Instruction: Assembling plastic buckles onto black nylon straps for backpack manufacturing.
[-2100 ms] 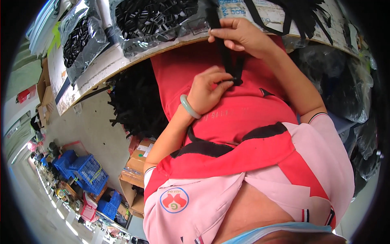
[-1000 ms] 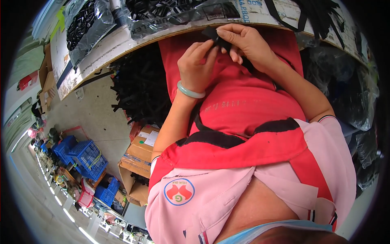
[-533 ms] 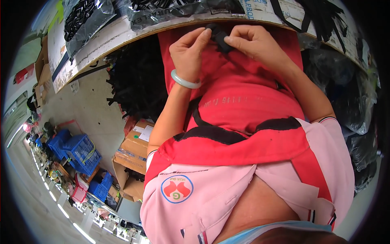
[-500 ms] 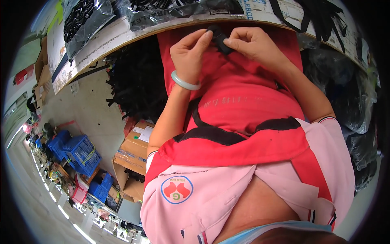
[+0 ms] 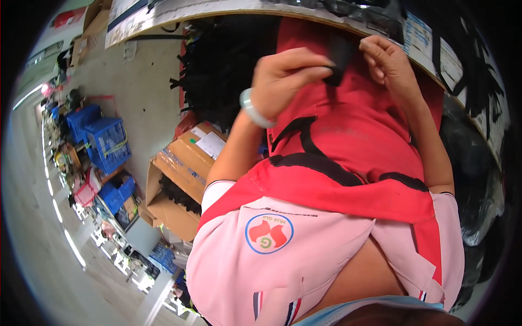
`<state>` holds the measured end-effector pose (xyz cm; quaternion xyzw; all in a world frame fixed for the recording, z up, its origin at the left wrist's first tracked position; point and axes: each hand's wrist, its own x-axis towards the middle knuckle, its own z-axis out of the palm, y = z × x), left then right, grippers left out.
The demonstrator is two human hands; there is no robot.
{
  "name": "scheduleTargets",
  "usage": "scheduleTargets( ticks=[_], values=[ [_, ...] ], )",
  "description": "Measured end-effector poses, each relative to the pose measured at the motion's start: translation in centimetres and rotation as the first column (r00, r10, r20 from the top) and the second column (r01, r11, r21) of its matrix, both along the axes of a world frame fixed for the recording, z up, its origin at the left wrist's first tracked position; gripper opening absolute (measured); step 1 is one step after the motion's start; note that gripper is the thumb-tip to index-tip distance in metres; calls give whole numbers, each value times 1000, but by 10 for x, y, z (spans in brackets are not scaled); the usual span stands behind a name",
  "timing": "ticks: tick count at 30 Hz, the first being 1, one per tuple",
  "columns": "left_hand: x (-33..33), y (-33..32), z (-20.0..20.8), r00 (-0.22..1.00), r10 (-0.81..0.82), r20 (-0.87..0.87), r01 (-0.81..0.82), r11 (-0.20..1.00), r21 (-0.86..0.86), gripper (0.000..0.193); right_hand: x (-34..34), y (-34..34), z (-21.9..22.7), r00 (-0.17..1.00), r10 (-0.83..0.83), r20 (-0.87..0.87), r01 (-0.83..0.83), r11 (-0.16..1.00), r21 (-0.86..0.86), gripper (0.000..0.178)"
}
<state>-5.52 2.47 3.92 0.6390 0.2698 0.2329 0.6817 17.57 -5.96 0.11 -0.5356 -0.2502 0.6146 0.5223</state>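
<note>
My left hand (image 5: 288, 79), with a pale bangle at its wrist, pinches a short black strap-like piece (image 5: 338, 58) between thumb and fingers. Motion blurs the piece, so its exact form and any fitting on it cannot be made out. Beside its far right end is my right hand (image 5: 390, 64), thumb and forefinger drawn together and the other fingers curled. Whether those fingertips hold anything small is not visible. Both hands are above the red apron (image 5: 348, 108) on my lap, just short of the table edge.
The worn worktable (image 5: 163, 23) curves across the far side, carrying black straps (image 5: 472, 68) and plastic bags. Dark bundled strips (image 5: 217, 70) hang at the left below it. An opened cardboard box (image 5: 187, 163) and blue crates (image 5: 107, 144) are on the left; dark plastic bags (image 5: 462, 163) are at right.
The view has shifted, placing the hands farther right in it. My right hand has come off the black piece and moved away to the right, while my left hand keeps its pinch.
</note>
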Motion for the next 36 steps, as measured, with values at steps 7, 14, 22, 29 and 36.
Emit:
scheduleTargets(
  ticks=[7,14,22,29,36],
  values=[
    [-173,44,-30,751,571,-333,-475,816,329,22,-5,4,-21,971,162,174,-152,986,-69,18],
    [-85,80,-81,797,569,-203,-486,803,346,36,-11,-5,-24,961,197,194,-174,976,-130,14],
    [126,124,-22,789,454,-413,208,436,876,80,-6,-17,-25,952,262,160,-237,959,-157,16],
    [167,114,-47,898,242,-368,235,444,865,52,14,-15,-38,949,217,229,-200,975,-95,17],
    [167,162,-52,945,208,-252,-41,842,538,25,10,-14,-53,946,242,218,-230,970,-78,17]
  ],
)
